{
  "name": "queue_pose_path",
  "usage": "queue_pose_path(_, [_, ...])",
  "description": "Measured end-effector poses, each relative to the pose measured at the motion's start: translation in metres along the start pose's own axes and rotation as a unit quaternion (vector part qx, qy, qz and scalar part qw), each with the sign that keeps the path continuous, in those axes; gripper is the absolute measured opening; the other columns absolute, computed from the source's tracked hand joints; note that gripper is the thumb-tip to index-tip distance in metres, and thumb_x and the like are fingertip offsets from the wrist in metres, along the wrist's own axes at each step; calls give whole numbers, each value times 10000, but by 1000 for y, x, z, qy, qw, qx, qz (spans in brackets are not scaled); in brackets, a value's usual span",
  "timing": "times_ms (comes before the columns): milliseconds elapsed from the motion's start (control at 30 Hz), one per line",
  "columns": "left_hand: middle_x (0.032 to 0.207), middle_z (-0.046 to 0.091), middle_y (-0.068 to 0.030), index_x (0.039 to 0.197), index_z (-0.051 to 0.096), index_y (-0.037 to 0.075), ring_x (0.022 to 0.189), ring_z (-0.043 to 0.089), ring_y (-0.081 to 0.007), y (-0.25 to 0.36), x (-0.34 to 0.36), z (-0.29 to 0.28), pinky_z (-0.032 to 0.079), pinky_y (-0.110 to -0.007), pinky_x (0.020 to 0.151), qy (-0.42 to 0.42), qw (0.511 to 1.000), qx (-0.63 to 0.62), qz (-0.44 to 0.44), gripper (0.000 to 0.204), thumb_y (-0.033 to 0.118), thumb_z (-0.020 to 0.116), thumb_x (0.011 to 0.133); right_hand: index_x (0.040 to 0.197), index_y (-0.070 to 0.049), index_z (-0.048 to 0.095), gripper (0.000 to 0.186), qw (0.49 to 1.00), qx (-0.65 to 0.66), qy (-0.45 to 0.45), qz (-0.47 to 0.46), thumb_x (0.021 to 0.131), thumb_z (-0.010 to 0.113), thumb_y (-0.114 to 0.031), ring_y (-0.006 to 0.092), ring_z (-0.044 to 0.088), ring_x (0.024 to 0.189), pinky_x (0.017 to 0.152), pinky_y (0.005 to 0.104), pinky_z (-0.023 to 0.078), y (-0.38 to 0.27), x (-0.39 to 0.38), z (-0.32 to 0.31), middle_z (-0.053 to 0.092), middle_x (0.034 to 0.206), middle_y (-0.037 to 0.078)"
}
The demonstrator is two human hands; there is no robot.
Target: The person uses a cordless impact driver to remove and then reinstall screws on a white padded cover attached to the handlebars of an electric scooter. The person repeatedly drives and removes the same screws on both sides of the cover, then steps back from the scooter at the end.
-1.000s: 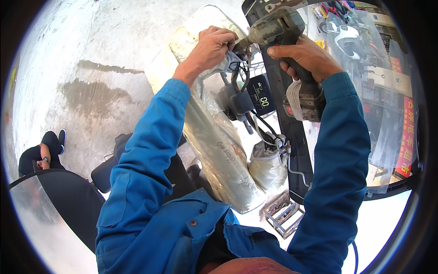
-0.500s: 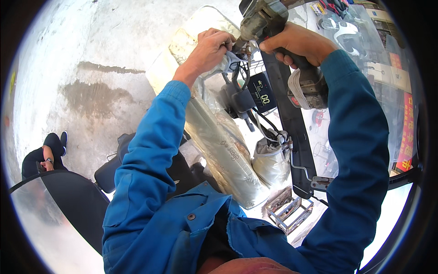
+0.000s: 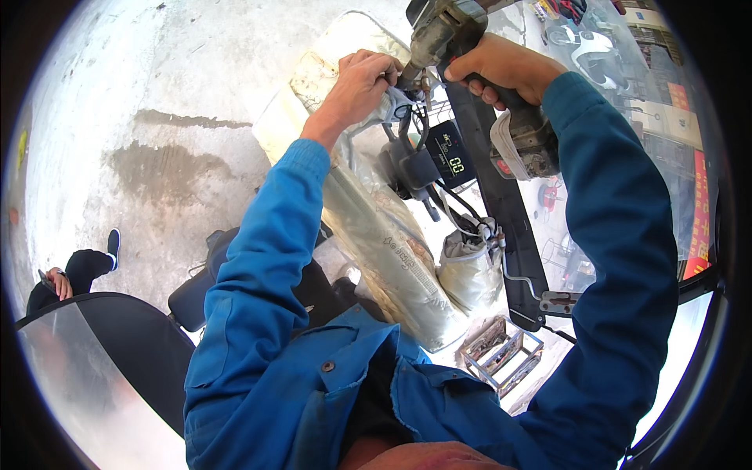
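My right hand (image 3: 513, 66) is wrapped round the handle of a worn cordless power drill (image 3: 446, 35). The drill points down and left, its nose beside the handlebar's far end. There my left hand (image 3: 362, 84) has its fingers curled in a pinch at the tool's tip; what they hold is hidden. Just below sits a scooter's handlebar with black cables, a dark housing (image 3: 415, 168) and a lit digital display (image 3: 448, 154). A cream padded leg cover (image 3: 392, 251) hangs along the near side. Its pale hand muff (image 3: 470, 270) surrounds the nearer handlebar end.
A long black strip (image 3: 493, 180) edges a clear plastic windshield (image 3: 619, 102) on the right, with a metal bracket (image 3: 558, 302) low on it. A metal-framed rack (image 3: 501, 356) stands below. Left are a black-edged clear panel (image 3: 110, 345) and another person's hand (image 3: 59, 282).
My view has shifted slightly, and the drill with my right hand sits a little higher and further left. My left hand keeps its place at the tip. The other person's legs and hand have moved.
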State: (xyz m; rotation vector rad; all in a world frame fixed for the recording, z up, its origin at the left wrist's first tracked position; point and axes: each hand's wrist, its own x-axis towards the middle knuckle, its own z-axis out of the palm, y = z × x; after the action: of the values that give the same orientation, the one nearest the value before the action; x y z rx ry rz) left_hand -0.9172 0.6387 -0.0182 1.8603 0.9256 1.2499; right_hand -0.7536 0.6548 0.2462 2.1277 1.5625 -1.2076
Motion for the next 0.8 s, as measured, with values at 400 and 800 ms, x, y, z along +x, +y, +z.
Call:
queue_pose_path(400, [1183, 720, -99, 1273, 758, 135, 1207, 605, -297, 0, 2, 0, 351, -440, 1192, -25, 999, 32, -36, 390, 75, 577, 934, 865, -22, 695, 245, 999, -7, 30, -42, 970, 773, -229, 141, 578, 542, 515, 312, 505, 15, -5, -2, 600, 698, 47])
queue_pose_path(800, [1416, 735, 6, 1287, 828, 226, 1381, 559, -236, -15, 11, 2, 257, -449, 1249, -88, 994, 57, -17, 339, 302, 681, 991, 1023, -72, 743, 237, 970, 225, 84, -37, 983, 833, -287, 97, 582, 596, 558, 282, 495, 87, -27, 33, 636, 759, -7])
